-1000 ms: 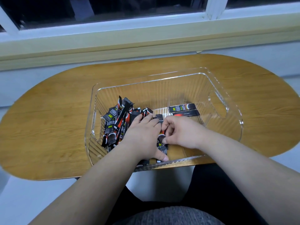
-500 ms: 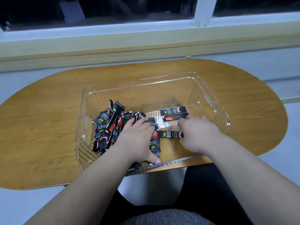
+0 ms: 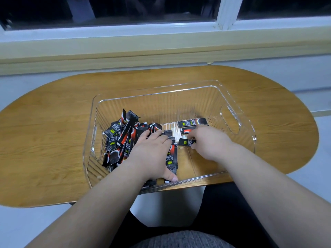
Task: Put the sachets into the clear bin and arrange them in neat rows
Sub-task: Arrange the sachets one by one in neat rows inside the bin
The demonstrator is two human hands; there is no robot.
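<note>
Both your hands are down inside the clear bin (image 3: pixel 231 120), which sits on the oval wooden bench (image 3: pixel 53 133) below the window sill (image 3: pixel 161 51). The bin's near wall overhangs the bench edge toward your lap.

Your left hand (image 3: pixel 152 154) lies flat, palm down and fingers spread, on top of the loose sachets in the middle of the bin. Its thumb reaches toward the near wall, and it grips nothing that you can see; it presses on the sachets under it. One black and red sachet (image 3: pixel 171 158) shows lengthwise just to the right of that hand, partly beneath it.

Your right hand (image 3: pixel 209 142) is curled, fingers pinched on one sachet (image 3: pixel 186 141) that points leftward across the bin floor. This held sachet lies crosswise, near two sachets already laid side by side against the far right of the floor: the rear one (image 3: pixel 192 122) in full view, the nearer one (image 3: pixel 187 130) half covered by your knuckles.

The jumbled pile of sachets (image 3: pixel 121 138) fills the left part of the bin, many leaning or standing on end against one another and against the left wall. The floor between the pile and the near right corner is bare plastic.
</note>
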